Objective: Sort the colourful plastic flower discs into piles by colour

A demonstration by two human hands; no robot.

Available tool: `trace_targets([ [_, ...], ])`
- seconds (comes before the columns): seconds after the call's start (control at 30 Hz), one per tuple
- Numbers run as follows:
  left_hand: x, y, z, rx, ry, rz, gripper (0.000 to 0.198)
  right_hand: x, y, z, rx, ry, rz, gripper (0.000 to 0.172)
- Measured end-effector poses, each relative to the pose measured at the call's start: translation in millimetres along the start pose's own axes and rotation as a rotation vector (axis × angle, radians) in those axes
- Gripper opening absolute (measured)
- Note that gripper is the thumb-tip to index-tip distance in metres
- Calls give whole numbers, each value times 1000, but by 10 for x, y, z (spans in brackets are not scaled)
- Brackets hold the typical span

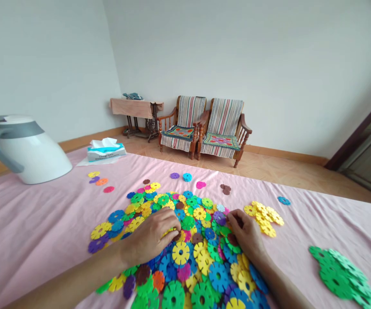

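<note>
A wide heap of notched plastic interlocking discs in many colours covers the middle of the pink cloth. My left hand rests over the heap's left part with its fingers curled down. A yellow disc shows beside its thumb and a brown one by its fingertips; whether either is gripped I cannot tell. At the heap's right edge is my right hand, thumb and forefinger drawn together close to a purple disc. Whatever lies between those fingertips is hidden. A pile of yellow discs lies just beyond this hand.
Green discs form a separate pile at the right. Small groups, including brown discs, lie past the heap. A white-grey jug and a tissue box stand at left. Two wooden chairs stand behind the table.
</note>
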State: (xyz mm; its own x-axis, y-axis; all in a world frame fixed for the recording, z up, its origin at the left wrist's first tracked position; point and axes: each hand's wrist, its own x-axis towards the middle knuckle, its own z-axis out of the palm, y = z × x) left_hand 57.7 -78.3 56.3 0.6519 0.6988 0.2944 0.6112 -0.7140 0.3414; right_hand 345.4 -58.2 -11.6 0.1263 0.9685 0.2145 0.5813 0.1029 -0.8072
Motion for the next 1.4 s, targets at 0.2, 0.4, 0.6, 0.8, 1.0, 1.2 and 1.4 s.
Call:
trace_targets([
  [0.2, -1, 70, -23, 10, -117, -3, 20, 4, 7, 10, -2, 4, 1, 36],
  [0.4, 10, 55, 95, 17, -131, 13, 34, 3, -22, -1, -11, 11, -10, 36],
  [0.6, 26, 189, 212, -198, -101, 28, 29, 3, -33, -12, -20, 9, -14, 36],
  [0.8, 55, 101, 20, -238, 9, -58, 23, -6, -22, -11, -16, 5, -17, 37],
  [1.0, -53, 5, -284, -97, -246, -121, 13, -6, -22, -6, 18, -9, 8, 36],
  [1.2, -116, 16, -227, 43, -207, -98, 21, -7, -28, -6, 18, 3, 9, 37],
  [1.4, 24, -42, -111, 86, -121, -38, 16, -7, -13, -8, 23, -6, 8, 38],
])
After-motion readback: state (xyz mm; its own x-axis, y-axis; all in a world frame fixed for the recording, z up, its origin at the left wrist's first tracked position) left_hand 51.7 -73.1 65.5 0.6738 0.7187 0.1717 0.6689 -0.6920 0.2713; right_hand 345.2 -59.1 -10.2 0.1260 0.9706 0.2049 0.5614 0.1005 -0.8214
